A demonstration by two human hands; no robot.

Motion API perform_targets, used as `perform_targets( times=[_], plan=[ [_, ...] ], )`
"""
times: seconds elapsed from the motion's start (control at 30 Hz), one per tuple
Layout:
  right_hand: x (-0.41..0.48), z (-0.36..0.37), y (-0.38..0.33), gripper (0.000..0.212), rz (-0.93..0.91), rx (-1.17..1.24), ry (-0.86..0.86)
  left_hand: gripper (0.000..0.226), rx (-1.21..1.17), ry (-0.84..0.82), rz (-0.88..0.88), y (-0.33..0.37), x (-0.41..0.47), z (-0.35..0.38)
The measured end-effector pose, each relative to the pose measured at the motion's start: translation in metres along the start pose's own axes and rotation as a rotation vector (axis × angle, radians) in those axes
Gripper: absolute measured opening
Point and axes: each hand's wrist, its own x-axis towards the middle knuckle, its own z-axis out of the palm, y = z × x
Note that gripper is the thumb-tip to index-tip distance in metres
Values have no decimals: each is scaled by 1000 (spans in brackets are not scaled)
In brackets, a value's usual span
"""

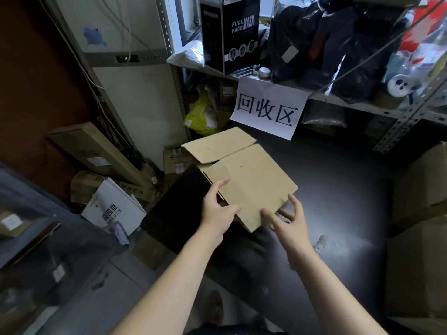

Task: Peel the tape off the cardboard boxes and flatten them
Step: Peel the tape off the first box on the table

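At near-left of the table (338, 189), L hand (219, 211) holds box (251, 180) by its left edge, thumb on top, index along it. Box lies flat-ish on the table just ahead of both hands, long axis running away & slightly left, far flap open. R hand (289, 221), spread wide & holding nothing, brackets the near-right corner; contact unclear. Judging by this, L anchors, R is freer to press.

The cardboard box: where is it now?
Head view, centre: the cardboard box is over the dark table below the paper sign, with the left hand holding its left edge and the right hand at its near corner.
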Motion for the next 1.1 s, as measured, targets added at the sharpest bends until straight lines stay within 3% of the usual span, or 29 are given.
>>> perform_targets(
  times=[0.23, 0.37, 0.57, 0.8, 1.1],
  plan=[
    [18, -12, -2, 85, -61, -146, 78, 71, 46, -87, 105, 38, 9, -44],
    [19, -13, -6, 85, -84, -100, 10, 70, 46, -218, 81, 51, 18, -62],
    [27, -7, -6, 80, -94, -108, -6, 66, 216, -142, 134, 52, 33, -64],
    [47, -19, -7, 72, -154, -188, -57, 67, 404, -177, 178, 54, 57, -62],
    [110, 26, 8, 72, -83, -235, 119, 72, 618, -207, 144, 38, 167, -70]
  ],
)
